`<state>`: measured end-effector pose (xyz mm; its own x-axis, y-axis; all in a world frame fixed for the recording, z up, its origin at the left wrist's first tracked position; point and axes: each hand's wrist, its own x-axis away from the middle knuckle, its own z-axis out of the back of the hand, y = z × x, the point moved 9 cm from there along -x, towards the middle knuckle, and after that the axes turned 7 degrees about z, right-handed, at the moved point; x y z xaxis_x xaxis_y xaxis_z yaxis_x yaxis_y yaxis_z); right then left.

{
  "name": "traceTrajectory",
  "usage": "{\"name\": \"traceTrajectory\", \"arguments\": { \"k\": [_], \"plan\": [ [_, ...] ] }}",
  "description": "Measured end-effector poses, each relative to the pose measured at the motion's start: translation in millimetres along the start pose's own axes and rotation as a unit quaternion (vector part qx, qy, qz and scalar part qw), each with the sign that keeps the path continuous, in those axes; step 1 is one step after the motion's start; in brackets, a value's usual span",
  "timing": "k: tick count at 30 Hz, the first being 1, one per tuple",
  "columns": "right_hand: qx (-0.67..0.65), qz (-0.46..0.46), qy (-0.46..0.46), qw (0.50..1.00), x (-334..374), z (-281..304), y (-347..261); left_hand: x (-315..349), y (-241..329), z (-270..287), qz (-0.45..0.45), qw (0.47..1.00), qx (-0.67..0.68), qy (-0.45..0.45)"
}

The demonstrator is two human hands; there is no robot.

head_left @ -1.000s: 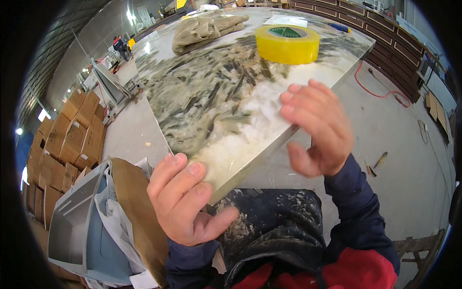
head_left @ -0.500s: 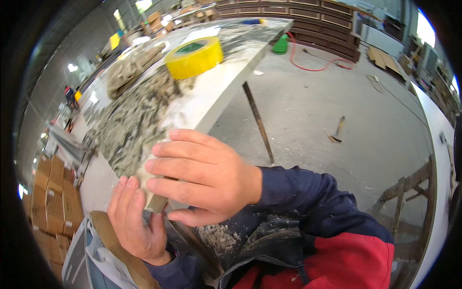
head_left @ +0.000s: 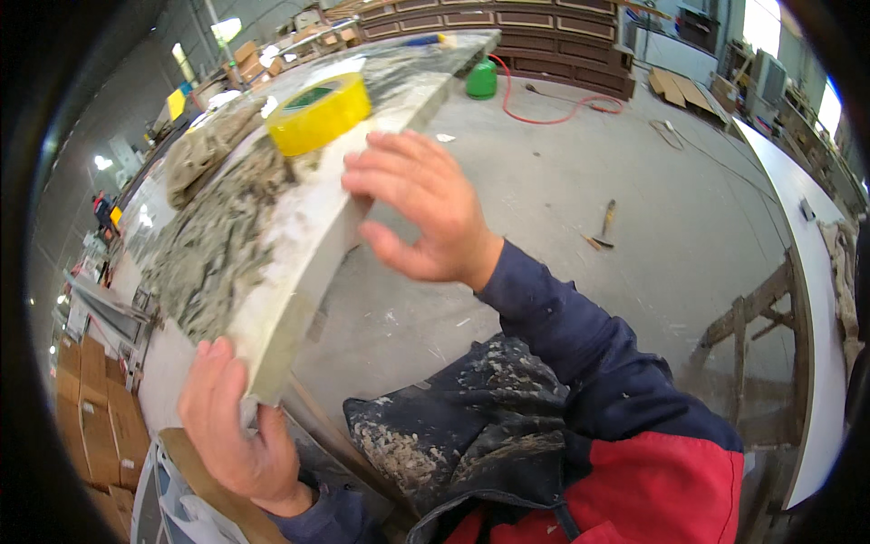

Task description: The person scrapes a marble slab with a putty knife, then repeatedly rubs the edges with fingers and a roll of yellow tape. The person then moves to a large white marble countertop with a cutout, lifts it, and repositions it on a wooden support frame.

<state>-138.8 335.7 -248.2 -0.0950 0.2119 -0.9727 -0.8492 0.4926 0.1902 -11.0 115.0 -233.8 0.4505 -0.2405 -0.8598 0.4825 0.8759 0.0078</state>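
Nearest you, your left hand [head_left: 237, 426] wraps the near corner of the stone slab [head_left: 299, 227], fingers curled over its top face and thumb under the edge, so that corner is gripped. The slab is your landmark: it runs away from you, raised on a stand whose legs show only partly beneath it. If that corner grip slips, the near end could drop toward your spattered apron [head_left: 471, 435] and your legs.

Further along the slab's right edge, your right hand [head_left: 421, 213] lies spread, fingers open and pressed flat against the edge face, holding nothing. An open palm only steadies; a sideways push there could shove the slab off its support rather than guide it, and fingers on a raw edge can be pinched or cut.

Beyond that hand, a roll of yellow tape [head_left: 319, 113] sits on the slab's top. Tilt the slab and it may well roll off.

Out past the slab's right side, a hammer [head_left: 604, 225] and a red hose [head_left: 553, 113] lie on the floor, both trip risks if you step that way.
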Motion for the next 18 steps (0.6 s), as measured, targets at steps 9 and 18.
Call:
{"name": "traceTrajectory", "arguments": {
  "k": [9,18],
  "plan": [
    [0.004,-0.362,-0.037,0.931,190,3,55,14,-21,0,0.028,0.999,0.005,-0.023],
    [-0.095,-0.595,0.027,0.798,241,-2,76,-64,4,5,-0.076,0.959,0.132,-0.240]
  ]
}}
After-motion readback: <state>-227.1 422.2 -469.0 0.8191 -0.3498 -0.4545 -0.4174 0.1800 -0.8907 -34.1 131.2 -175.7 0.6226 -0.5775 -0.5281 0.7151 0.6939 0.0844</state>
